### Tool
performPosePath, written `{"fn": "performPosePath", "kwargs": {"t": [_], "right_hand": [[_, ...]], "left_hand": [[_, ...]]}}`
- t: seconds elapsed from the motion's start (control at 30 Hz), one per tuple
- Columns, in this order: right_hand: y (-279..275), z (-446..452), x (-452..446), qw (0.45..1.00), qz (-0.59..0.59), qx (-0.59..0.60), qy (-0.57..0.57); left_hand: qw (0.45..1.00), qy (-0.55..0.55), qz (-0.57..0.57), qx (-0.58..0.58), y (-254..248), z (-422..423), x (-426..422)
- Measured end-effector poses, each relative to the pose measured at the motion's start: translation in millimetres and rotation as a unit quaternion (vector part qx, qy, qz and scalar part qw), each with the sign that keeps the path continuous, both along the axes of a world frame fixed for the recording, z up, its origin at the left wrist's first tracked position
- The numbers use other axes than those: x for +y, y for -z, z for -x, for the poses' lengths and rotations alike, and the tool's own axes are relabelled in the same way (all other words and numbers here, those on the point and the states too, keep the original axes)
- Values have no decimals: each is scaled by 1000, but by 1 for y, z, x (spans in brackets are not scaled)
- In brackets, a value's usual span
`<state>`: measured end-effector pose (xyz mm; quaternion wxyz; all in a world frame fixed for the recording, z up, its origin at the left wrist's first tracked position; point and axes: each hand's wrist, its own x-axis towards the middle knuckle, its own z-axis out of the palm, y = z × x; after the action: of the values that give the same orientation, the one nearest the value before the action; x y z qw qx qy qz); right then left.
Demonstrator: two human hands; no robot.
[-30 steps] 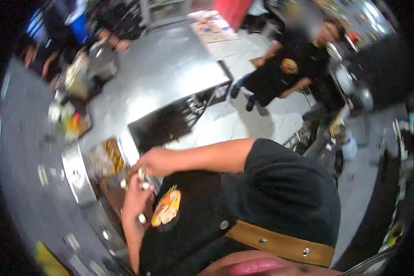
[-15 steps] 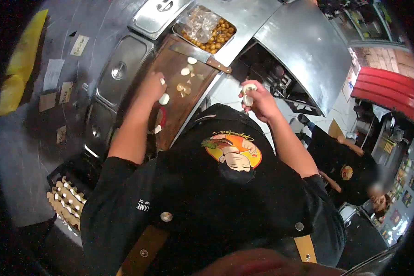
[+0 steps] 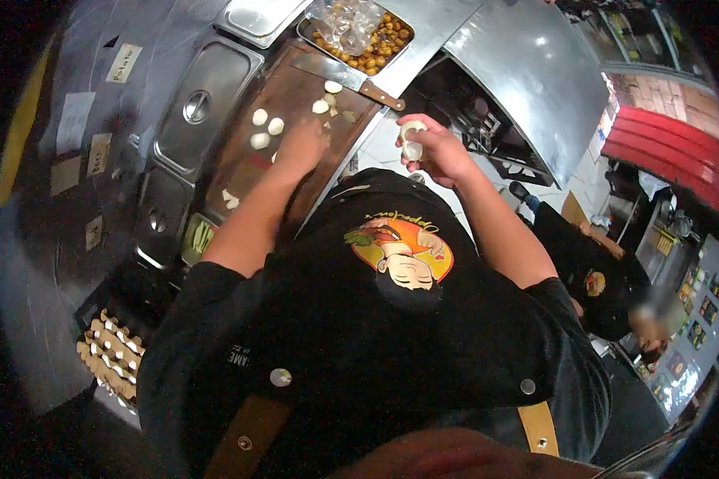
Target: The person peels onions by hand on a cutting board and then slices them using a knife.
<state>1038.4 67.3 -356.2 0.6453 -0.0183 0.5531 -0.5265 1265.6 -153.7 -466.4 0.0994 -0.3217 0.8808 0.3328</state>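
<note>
My right hand (image 3: 438,152) is held up beyond the board's right edge, its fingers closed around a pale, rounded, hollow-looking piece (image 3: 412,142); its kind is unclear. Over the wooden cutting board (image 3: 244,156), my left hand (image 3: 305,146) reaches down, smeared by motion, its fingertips too blurred to read. Just left of it sit white rounded pieces (image 3: 260,141), like small peeled eggs or halves. More white pieces (image 3: 320,106) and thin scraps (image 3: 348,116) lie above the hand. A large knife (image 3: 382,95) with a wooden handle rests across the board's far end.
A metal pan (image 3: 407,49) holds small golden-brown balls (image 3: 371,60) and a clear plastic bag (image 3: 347,24). Lidded steel pans (image 3: 216,88) line the board's left side. Egg cartons (image 3: 108,359) stand lower left. A co-worker (image 3: 595,271) is at the right, beyond a steel hood (image 3: 535,72).
My left hand has moved right and slightly down, from the board's left side to the scraps. White pieces now show where it was. My right hand shifted slightly left, still holding the pale piece.
</note>
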Motion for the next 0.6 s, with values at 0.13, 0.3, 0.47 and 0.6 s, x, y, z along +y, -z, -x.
{"fn": "performPosePath", "kwargs": {"t": [0.13,0.3,0.47,0.6], "right_hand": [[-1,3,14,1000,10,2,17],[2,0,35,998,-10,6,61],[4,-5,51,997,-21,0,70],[3,-6,61,997,-30,7,74]], "left_hand": [[984,-40,21,170,12,2,-19],[971,-46,65,226,16,33,-30],[974,-30,186,129,-7,64,1],[979,-41,165,115,10,75,2]]}}
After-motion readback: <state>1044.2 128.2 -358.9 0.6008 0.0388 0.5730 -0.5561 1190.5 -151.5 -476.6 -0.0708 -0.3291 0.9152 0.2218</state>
